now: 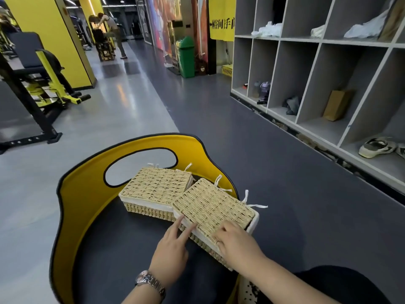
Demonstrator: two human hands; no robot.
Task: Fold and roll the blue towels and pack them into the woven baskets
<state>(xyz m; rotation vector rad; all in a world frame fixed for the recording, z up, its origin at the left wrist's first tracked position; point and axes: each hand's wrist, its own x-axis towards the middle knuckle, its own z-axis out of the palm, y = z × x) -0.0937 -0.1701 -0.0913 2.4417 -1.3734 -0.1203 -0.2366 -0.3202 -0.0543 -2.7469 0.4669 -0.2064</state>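
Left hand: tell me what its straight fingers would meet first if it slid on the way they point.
The left hand points up-right; its fingers already touch the near basket's lid edge, so it meets that first.

Both hands [171, 244] on nearer lidded basket [215, 210]

Two woven baskets, the near basket [215, 212] and the far basket [156, 187], show rough, matt straw-coloured weave with white cloth lining and ties. They sit on a dark, matt tabletop [122, 240] edged by a smooth yellow rim [72, 207]. A polished metal wristwatch [151, 281] glints on the left wrist. The pale floor [105, 102] is glossy; the grey shelf [328, 69] looks matt.
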